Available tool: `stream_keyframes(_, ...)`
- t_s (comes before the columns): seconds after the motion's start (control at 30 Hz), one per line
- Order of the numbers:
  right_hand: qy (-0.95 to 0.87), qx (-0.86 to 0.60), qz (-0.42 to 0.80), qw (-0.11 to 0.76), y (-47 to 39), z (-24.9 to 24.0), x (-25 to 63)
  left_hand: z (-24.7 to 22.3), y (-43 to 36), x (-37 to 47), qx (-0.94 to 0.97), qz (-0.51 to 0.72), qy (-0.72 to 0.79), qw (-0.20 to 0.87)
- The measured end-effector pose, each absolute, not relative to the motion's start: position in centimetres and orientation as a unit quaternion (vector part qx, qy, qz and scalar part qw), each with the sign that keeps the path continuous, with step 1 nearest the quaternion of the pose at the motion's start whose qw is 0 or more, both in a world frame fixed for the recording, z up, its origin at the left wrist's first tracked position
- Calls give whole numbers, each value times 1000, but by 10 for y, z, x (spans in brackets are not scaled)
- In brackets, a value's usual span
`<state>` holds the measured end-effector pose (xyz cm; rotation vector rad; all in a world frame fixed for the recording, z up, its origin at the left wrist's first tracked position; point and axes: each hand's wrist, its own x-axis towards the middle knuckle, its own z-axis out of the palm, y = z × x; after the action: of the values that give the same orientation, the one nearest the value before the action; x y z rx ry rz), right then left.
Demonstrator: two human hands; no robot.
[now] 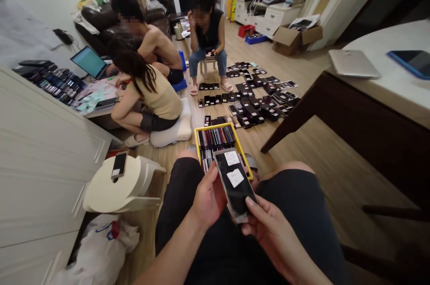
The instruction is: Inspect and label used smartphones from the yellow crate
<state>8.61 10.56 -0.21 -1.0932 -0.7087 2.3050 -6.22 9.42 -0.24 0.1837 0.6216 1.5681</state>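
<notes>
A dark-screened smartphone (237,191) with two white paper labels on its face is held over my lap, tilted with its top away from me. My left hand (210,195) grips its left edge, the fingers passing behind it. At the lower right, my right hand (264,220) has its thumb on the screen and its fingers underneath. Just beyond the phone stands a yellow crate (196,141) packed with rows of upright phones, partly hidden by the phone and my hands.
Many labelled phones (250,108) lie across the floor ahead. A cream stool (110,191) bearing one phone (119,165) stands left, above a white plastic bag (101,249). Three people sit ahead, one near a laptop (89,62). A table (393,83) with two devices is right.
</notes>
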Motion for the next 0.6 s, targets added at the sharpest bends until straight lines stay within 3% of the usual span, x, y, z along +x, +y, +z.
stream_keyframes(0.2,-327,-406,822,230,98,-7,80,-11,91,-67,35,618,252,744)
stream_keyframes(0.6,-399,-418,792,199,92,-15,85,-21,88,-65,11,592,261,763)
